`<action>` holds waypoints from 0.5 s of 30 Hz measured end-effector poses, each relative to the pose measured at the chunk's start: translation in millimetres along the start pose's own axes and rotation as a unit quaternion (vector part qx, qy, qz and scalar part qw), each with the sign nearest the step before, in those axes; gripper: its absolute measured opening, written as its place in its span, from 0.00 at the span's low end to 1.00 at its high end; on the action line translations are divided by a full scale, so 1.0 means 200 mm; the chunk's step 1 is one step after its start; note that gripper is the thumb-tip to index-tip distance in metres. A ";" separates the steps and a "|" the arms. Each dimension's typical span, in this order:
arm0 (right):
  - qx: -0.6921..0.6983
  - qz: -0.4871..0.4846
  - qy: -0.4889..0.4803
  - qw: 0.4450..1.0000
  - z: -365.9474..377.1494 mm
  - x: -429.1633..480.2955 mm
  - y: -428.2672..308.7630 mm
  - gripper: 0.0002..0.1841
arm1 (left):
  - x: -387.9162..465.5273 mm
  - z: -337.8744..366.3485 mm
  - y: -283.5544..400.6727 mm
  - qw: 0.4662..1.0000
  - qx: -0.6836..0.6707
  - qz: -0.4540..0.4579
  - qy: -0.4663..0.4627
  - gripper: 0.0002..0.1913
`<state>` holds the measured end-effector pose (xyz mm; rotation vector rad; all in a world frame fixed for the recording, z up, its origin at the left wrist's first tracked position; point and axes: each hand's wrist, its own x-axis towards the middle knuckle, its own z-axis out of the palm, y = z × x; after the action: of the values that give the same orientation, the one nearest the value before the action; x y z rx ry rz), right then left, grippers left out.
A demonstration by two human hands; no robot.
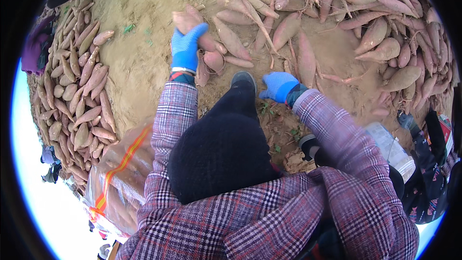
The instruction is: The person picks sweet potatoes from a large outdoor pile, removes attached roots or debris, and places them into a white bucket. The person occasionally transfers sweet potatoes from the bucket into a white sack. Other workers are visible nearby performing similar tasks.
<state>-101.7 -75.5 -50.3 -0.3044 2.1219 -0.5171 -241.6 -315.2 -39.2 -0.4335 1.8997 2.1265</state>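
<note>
My left hand, in a blue knit glove, is closed around a sweet potato whose near end looks blurred. Below and beside it more sweet potatoes lie on the soil. My right hand, gloved alike, hovers over the ground to the right of my shoe, fingers slightly spread, with nothing seen in it. Close to its right lies a long sweet potato with thin roots. A loose group of sweet potatoes spreads between and beyond the two hands.
Big heaps of sweet potatoes stand at the left and right. A clear plastic sack with an orange-yellow stripe, filled with sweet potatoes, is by my left arm. At right are a white bucket and a co-worker's gloved hand.
</note>
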 end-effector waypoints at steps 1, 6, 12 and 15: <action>0.009 0.006 0.054 0.999 -0.01 0.04 -0.01 0.29 | 0.04 -0.06 0.01 0.992 -0.116 -0.022 0.040 0.17; 0.102 0.035 0.312 0.944 -0.07 0.36 -0.11 0.39 | 0.12 -0.28 -0.03 0.929 -0.305 -0.201 0.058 0.18; 0.139 0.019 0.307 0.941 -0.07 0.59 -0.10 0.39 | -0.06 -0.18 -0.20 0.912 -0.330 -0.244 -0.026 0.24; 0.361 -0.014 0.224 0.905 -0.09 0.51 -0.01 0.37 | -0.14 -0.16 -0.19 0.894 -0.350 -0.269 -0.072 0.25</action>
<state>-174.5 -113.7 -113.2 0.2349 2.1725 -1.4458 -200.7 -343.2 -66.1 -0.7981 0.7383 2.2730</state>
